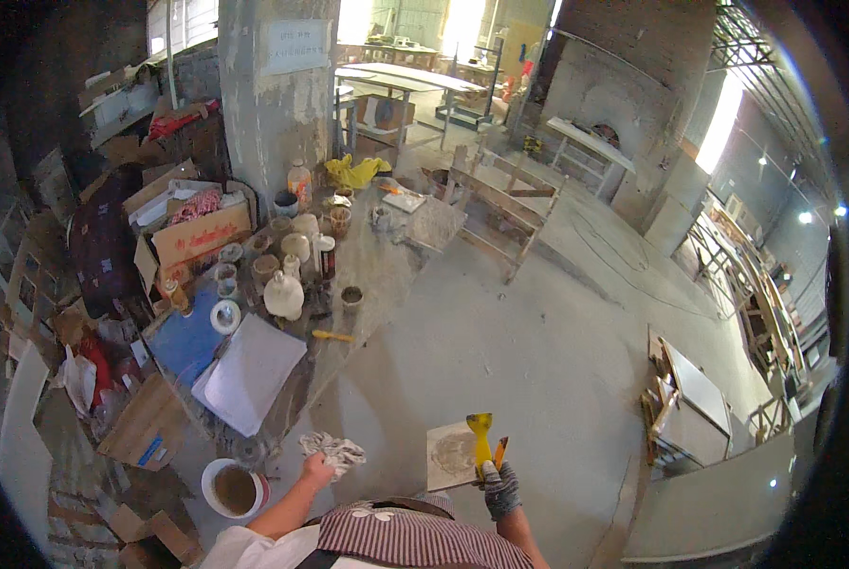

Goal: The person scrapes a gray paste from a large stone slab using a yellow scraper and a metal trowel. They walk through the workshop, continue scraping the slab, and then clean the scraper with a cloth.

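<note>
Worktable (383,267): white jug (283,297), blue sheet (180,334), small cup (351,298), yellow stick (near cup) (332,336).

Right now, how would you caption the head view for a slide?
Left hand gripping a crumpled cloth, gloved right hand holding a yellow scraper, near a cluttered table.

Rag (344,453) in the left hand (318,468), just right of a bucket (264,490); scraper (481,440) in the right hand (500,490), a board (448,457) to its left. Ahead at left, a table (382,275) bears papers (257,372), a brush (330,336) to their right, a jug (283,298) beyond. A pillar (275,119) stands behind; panels (698,379) lie well right.
</note>
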The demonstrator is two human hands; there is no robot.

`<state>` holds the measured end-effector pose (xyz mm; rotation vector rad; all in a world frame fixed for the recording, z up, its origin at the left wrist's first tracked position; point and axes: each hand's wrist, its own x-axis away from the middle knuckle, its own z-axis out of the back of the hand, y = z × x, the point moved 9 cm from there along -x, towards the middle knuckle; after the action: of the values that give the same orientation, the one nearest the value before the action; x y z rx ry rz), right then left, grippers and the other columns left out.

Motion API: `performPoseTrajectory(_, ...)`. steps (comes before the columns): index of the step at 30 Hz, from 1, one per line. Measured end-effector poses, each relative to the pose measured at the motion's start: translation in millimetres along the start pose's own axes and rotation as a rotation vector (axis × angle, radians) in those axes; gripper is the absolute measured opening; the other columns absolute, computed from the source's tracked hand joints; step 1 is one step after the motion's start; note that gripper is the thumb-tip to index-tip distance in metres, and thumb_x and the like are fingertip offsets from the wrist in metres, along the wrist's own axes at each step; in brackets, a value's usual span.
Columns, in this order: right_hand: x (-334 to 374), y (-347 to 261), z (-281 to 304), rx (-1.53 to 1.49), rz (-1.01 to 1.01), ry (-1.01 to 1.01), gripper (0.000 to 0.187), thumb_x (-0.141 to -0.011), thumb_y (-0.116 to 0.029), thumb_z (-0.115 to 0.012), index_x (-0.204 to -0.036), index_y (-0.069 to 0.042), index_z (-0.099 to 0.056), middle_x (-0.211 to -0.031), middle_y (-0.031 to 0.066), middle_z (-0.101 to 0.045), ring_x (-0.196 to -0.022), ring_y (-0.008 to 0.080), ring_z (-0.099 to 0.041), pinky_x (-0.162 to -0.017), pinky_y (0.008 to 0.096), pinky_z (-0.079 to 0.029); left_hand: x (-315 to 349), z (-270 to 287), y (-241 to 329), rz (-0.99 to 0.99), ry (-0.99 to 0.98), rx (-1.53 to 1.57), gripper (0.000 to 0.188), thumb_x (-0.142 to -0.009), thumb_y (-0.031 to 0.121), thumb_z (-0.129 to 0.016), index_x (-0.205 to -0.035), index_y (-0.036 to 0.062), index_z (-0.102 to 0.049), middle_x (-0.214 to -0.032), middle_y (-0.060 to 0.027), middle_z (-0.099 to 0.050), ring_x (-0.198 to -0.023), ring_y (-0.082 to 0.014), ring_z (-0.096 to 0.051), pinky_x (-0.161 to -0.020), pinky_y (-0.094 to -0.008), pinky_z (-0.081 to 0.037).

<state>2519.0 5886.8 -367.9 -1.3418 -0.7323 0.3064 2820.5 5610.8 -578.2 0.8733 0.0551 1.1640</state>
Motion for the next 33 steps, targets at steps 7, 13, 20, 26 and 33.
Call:
performPoseTrajectory(7, -219, -32, -34, -0.241, 0.030, -0.306, 0.026, -0.092, -0.027, -0.051, -0.106, -0.006, -0.054, -0.088, 0.0027, -0.058, -0.080, 0.0140, -0.054, -0.070, 0.0272, -0.044, -52, 20, 82, -0.019, 0.344, 0.438, 0.022, -0.069, 0.016, -0.063, -0.083, 0.0015, -0.055, -0.082, -0.0124, -0.061, -0.074, -0.0238, -0.058, -0.066, -0.0373, -0.046)
performPoseTrajectory(13, -375, -64, -119, 0.009, 0.228, -0.558, 0.026, -0.093, -0.026, -0.050, -0.110, -0.007, -0.052, -0.087, -0.0014, -0.053, -0.077, 0.0093, -0.047, -0.070, 0.0248, -0.042, -34, 28, 191, 0.146, 0.455, 0.506, 0.019, -0.077, 0.009, -0.055, -0.094, 0.0016, -0.060, -0.091, -0.0079, -0.063, -0.084, -0.0157, -0.058, -0.074, -0.0302, -0.046)
performPoseTrajectory(20, -485, -34, -211, -0.138, 0.037, -0.697, 0.021, -0.092, -0.025, -0.052, -0.104, -0.008, -0.051, -0.086, -0.0045, -0.049, -0.075, 0.0068, -0.042, -0.065, 0.0219, -0.040, -29, -6, 240, 0.331, 0.436, 0.641, 0.028, -0.082, 0.010, -0.049, -0.104, 0.0025, -0.062, -0.096, -0.0082, -0.064, -0.090, -0.0165, -0.059, -0.081, -0.0288, -0.045)
performPoseTrajectory(26, -544, 20, -249, -0.069, -0.165, -0.705, 0.029, -0.089, -0.034, -0.056, -0.108, -0.012, -0.051, -0.083, -0.0007, -0.052, -0.066, 0.0108, -0.050, -0.058, 0.0246, -0.043, -34, 1, 303, 0.486, 0.362, 0.872, 0.032, -0.083, 0.010, -0.046, -0.110, 0.0030, -0.062, -0.099, -0.0080, -0.064, -0.092, -0.0145, -0.057, -0.083, -0.0280, -0.044)
performPoseTrajectory(33, -540, 19, -199, -0.084, -0.401, -0.592, 0.029, -0.089, -0.035, -0.054, -0.110, -0.015, -0.050, -0.084, 0.0004, -0.056, -0.066, 0.0162, -0.054, -0.053, 0.0297, -0.043, -66, 18, 326, 0.294, 0.350, 0.855, 0.031, -0.086, 0.008, -0.044, -0.111, 0.0001, -0.060, -0.102, -0.0058, -0.063, -0.092, -0.0102, -0.055, -0.081, -0.0229, -0.043)
